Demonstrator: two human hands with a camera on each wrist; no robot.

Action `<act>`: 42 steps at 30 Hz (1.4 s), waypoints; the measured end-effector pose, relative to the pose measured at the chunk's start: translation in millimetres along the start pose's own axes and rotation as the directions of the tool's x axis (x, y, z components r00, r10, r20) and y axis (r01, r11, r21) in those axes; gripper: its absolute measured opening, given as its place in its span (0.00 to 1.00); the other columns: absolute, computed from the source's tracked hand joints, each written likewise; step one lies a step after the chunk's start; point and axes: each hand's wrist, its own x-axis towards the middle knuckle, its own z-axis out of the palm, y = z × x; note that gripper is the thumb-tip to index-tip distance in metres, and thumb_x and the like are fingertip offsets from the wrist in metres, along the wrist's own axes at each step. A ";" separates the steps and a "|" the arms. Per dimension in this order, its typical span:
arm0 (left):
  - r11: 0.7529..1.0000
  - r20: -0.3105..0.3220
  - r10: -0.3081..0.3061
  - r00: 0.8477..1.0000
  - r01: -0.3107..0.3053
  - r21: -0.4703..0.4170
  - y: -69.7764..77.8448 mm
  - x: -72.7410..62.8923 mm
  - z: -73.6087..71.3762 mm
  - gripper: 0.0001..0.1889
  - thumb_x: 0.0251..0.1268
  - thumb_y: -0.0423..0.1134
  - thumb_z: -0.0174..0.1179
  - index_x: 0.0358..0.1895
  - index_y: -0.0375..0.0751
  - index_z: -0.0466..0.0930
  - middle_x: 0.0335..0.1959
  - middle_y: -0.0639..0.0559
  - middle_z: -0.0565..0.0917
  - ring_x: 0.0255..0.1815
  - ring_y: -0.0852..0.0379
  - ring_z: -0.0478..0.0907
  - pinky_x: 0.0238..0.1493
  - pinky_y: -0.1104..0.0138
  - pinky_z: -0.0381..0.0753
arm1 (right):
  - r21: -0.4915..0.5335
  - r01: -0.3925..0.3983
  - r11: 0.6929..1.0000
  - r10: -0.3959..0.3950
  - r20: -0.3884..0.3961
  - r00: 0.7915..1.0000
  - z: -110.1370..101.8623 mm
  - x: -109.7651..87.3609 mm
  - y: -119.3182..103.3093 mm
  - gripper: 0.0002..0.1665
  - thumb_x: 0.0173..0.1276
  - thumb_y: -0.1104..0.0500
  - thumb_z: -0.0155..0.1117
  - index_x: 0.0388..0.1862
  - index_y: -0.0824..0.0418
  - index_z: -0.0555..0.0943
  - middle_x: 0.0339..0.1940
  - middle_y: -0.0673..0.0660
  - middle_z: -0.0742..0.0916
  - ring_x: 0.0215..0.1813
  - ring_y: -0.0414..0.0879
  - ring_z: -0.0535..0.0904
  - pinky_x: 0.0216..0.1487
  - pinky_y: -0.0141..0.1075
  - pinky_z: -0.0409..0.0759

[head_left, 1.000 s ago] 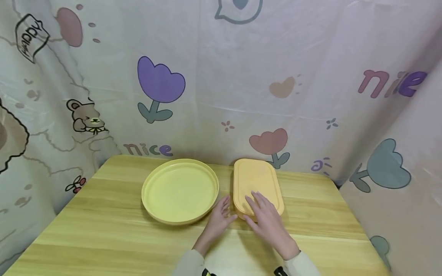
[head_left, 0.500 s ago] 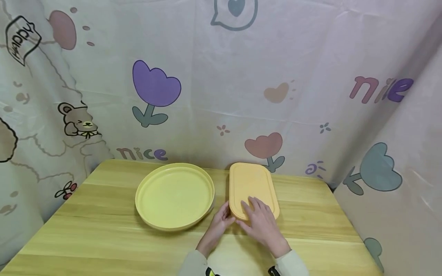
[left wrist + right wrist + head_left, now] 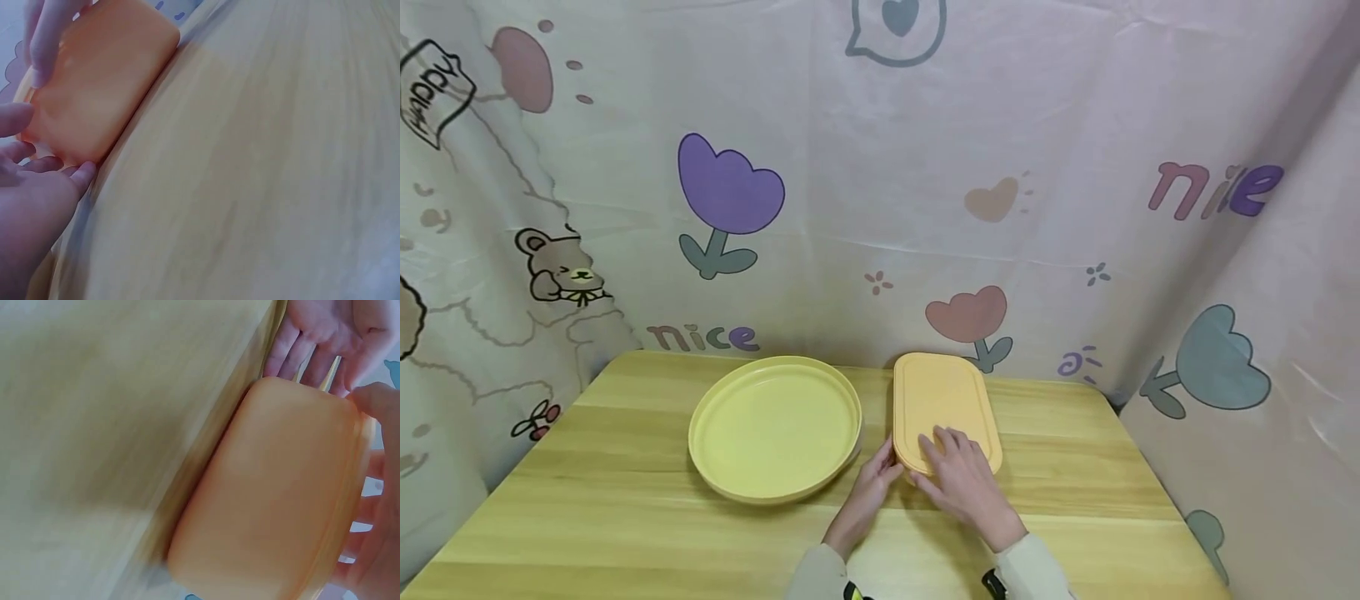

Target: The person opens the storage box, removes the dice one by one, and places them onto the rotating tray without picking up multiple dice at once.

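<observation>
On the wooden table [image 3: 625, 517] we see a round yellow tray [image 3: 775, 427], its smooth floor showing, and to its right a lidded orange box [image 3: 269, 481], whose inside the lid [image 3: 936, 396] hides. A second ago our left hand [image 3: 867, 493] stood just off the box; now its loose fingers touch the near left corner. The box lies directly beneath our right hand [image 3: 966, 483], fingers spread on the lid, thumb at the near rim.

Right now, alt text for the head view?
A person's left hand is at the near left corner of an orange box, right hand on top. The box sits on a wooden table, right of a round yellow tray; a printed curtain hangs behind.
</observation>
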 end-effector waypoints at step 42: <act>0.999 -0.194 0.034 0.980 -0.027 0.042 7.2 -2.2 18.6 0.31 0.72 0.30 0.47 0.73 0.25 0.47 0.71 0.26 0.54 0.71 0.33 0.54 0.66 0.52 0.59 | 0.059 -0.069 0.996 0.091 -0.687 0.721 -31.9 5.2 29.6 0.08 0.45 0.71 0.66 0.26 0.69 0.77 0.20 0.59 0.80 0.20 0.53 0.76 0.15 0.43 0.74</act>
